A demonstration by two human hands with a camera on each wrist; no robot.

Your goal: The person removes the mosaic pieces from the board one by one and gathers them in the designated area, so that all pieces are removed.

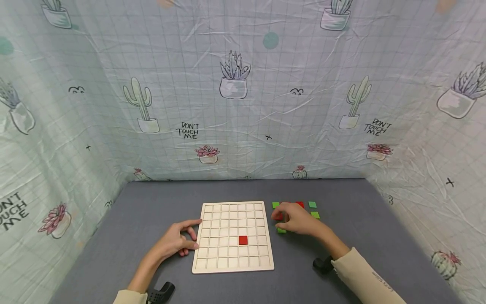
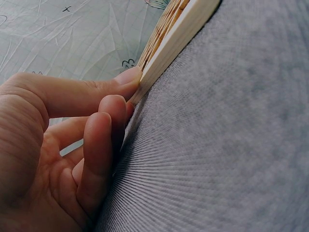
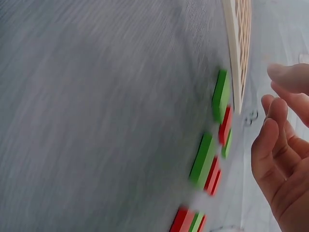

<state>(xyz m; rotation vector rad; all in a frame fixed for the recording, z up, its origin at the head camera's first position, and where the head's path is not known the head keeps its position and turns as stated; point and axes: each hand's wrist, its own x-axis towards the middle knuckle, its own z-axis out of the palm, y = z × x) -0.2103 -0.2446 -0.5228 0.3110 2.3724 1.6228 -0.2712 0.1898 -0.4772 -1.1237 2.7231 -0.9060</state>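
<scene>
A pale wooden board (image 1: 224, 263) with a grid of square cells lies on the grey table. One red tile (image 1: 243, 240) sits in a cell right of its middle. At the board's left edge my left hand (image 1: 173, 240) rests with index finger and thumb spread apart against the rim; the left wrist view shows the thumb (image 2: 96, 94) at the wooden edge. Over the loose tiles beyond the board's right side hovers my right hand (image 1: 298, 218), thumb and index finger apart with nothing between them. It partly covers a red tile (image 1: 279, 217) and a green tile (image 1: 281, 231).
More loose tiles lie around the right hand: a green tile (image 1: 276, 204), a red tile (image 1: 300, 204), a teal-green tile (image 1: 312, 204) and a light green tile (image 1: 315, 215). A patterned cloth (image 1: 243, 114) hangs behind and beside the grey table (image 1: 159, 198).
</scene>
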